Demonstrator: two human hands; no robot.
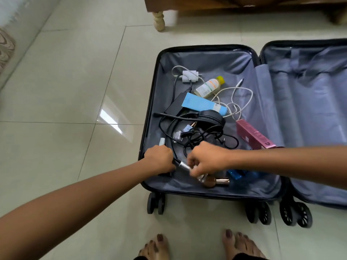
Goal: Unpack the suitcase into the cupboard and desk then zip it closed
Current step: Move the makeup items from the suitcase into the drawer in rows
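A black suitcase [150,113] lies open on the floor, grey lining showing in both halves. Its left half holds white chargers [189,76], a yellow-capped bottle [209,87], a blue tube [202,104], black headphones [212,118], tangled black cables [197,137], a white cable [242,94] and a pink box [253,136]. My left hand [159,159] grips something with a white tip [161,142] at the near left corner. My right hand [205,159] pinches a small silver tube [185,167] beside it. A rose-gold tube [219,182] and a blue item [236,174] lie under my right wrist.
The suitcase's right half [309,109] holds only grey lining and straps. A wooden piece of furniture with a cream turned leg [159,20] stands beyond the case. Glossy tiled floor [75,109] spreads to the left. My bare feet [197,246] stand just in front of the wheels [155,203].
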